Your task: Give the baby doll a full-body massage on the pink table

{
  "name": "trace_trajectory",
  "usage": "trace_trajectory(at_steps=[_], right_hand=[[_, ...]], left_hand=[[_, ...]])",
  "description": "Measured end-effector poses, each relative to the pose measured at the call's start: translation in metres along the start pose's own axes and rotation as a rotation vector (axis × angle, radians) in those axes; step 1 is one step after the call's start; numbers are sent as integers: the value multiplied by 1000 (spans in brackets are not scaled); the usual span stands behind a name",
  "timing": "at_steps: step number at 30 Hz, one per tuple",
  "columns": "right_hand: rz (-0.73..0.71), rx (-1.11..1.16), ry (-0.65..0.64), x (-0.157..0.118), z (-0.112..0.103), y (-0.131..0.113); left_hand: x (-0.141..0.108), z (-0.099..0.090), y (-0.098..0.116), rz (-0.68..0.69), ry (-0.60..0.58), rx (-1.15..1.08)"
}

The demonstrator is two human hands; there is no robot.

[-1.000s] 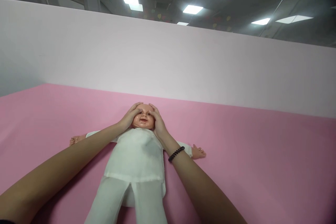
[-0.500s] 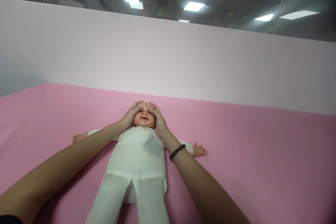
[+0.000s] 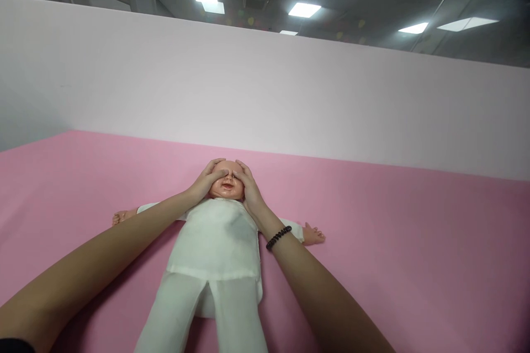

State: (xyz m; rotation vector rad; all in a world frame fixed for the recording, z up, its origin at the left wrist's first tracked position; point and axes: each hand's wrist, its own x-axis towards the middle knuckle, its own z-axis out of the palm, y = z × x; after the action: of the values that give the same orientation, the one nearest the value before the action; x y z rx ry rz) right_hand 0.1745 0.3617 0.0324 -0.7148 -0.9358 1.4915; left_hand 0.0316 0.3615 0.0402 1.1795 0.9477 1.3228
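Note:
A baby doll (image 3: 219, 237) in a white top and white trousers lies on its back on the pink surface, arms spread out. My left hand (image 3: 208, 179) wraps round one side of the doll's head (image 3: 227, 190), its thumb over the eye on that side. On the other side of the head rests my right hand (image 3: 248, 187), fingers curved along it and thumb at the other eye. The doll's nose and mouth show between my thumbs. A black coiled band (image 3: 279, 237) circles my right wrist.
The pink surface (image 3: 393, 242) stretches out on both sides of the doll. A white wall panel (image 3: 265, 88) stands behind it. Above the panel, ceiling lights (image 3: 305, 10) and a grey frame at the upper left are visible.
My thumbs have moved inward and down over the doll's eyes, which showed before. My palms and fingers stay round its head.

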Motion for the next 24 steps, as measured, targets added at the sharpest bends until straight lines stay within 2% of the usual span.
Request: trace_trajectory(at_steps=[4,8,12,20,24], right_hand=[[-20,27,-22,7,-5,7],[-42,-15,-33,12,-12,13],[-44,-66,-36,8,-10,9],[-9,31,-35,3,-4,5],[21,67,-111,3,-12,4]], left_hand=[[3,3,-1,-5,45,-7],[-1,3,2,-4,25,-7],[-4,3,4,2,20,23],[-3,9,6,-32,57,-12],[-6,6,8,-56,37,-21]])
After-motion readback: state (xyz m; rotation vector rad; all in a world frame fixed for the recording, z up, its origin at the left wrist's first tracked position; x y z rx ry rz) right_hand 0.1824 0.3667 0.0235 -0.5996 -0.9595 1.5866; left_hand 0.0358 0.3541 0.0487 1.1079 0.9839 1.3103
